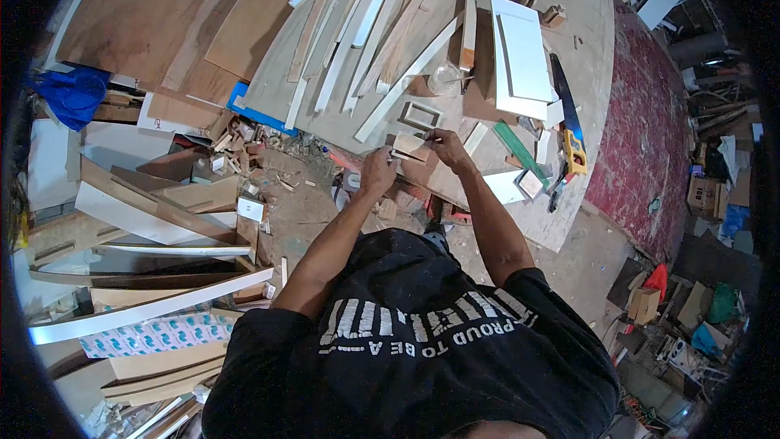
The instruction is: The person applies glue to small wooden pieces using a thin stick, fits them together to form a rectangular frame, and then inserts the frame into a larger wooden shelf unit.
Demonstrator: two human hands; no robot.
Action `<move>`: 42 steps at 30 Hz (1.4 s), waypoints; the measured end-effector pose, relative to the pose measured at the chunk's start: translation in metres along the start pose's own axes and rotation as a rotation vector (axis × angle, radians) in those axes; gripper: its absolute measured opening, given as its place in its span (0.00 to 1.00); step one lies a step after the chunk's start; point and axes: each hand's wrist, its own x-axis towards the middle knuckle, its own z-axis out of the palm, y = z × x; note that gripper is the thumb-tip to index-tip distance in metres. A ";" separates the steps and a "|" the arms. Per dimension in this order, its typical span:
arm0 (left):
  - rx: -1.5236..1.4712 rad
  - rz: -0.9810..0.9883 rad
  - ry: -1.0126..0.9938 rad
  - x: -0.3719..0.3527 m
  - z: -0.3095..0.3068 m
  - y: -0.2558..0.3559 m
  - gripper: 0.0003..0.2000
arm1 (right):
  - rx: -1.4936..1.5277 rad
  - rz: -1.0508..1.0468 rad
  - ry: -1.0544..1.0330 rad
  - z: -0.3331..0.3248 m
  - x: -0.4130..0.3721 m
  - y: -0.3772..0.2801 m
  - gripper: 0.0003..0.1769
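Observation:
Close to the near edge of the worktable, my left hand (378, 171) grips the left side of a small wooden block (413, 147) with a pale top face. My right hand (449, 150) has its fingers closed at the block's upper right corner. Just beyond the block, a small rectangular wooden frame (422, 115) lies flat on the table. A short pale strip of wood (476, 138) is to the right of my right hand, and a green bar (520, 152) lies farther right.
A handsaw (574, 142) with a yellow handle lies near the table's (589, 41) right side. White panels (522, 61) are stacked behind the green bar. Long wood strips (382, 28) cover the far left. A clear container (445, 80) stands beyond the frame. Offcuts (236, 142) litter the left floor.

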 end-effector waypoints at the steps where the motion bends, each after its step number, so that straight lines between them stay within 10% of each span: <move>1: -0.001 0.005 0.004 0.000 0.000 0.000 0.19 | -0.016 -0.017 -0.009 0.000 0.002 0.002 0.06; 27: 0.062 0.108 0.080 0.002 0.003 -0.001 0.13 | -0.428 -0.232 -0.073 0.002 -0.005 -0.019 0.12; 35: 0.232 0.159 0.036 0.001 -0.012 0.009 0.27 | -0.787 -0.099 -0.082 0.000 -0.049 -0.060 0.46; 42: 0.437 0.487 -0.117 0.024 -0.021 0.015 0.33 | -0.731 -0.144 0.037 0.013 -0.060 -0.035 0.46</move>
